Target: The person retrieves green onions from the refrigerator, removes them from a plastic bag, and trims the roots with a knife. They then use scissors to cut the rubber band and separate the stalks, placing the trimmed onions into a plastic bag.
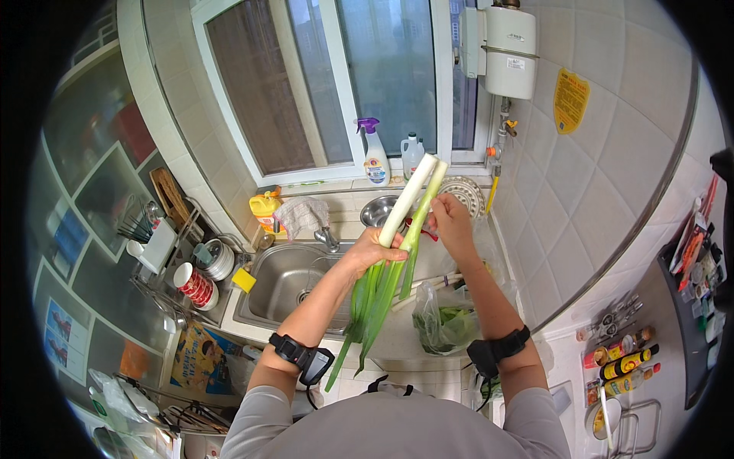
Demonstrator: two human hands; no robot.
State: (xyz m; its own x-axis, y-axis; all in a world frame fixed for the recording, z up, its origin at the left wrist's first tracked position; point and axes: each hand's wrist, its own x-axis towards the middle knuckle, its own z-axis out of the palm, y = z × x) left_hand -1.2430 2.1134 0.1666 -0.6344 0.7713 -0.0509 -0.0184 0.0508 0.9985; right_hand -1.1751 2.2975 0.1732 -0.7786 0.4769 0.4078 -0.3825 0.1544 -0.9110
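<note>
My left hand (371, 251) is wrapped around large green onions over the counter, just right of the sink. A thick white stalk (406, 202) points up toward the window, beside a paler green stalk (425, 198). Their long green leaves (375, 301) hang down below my left hand, over the counter's front edge. My right hand (453, 222) has its fingers curled and pinched at the right edge of the paler green stalk; the exact grip is partly hidden. A loose green leaf (410, 269) droops between my hands.
A steel sink (261, 281) with a faucet (327, 238) lies left. On the counter are a plastic bag of greens (444, 321), a metal bowl (377, 211) and a patterned colander (463, 192). A spray bottle (375, 158) stands on the sill. A dish rack (195, 215) borders the sink.
</note>
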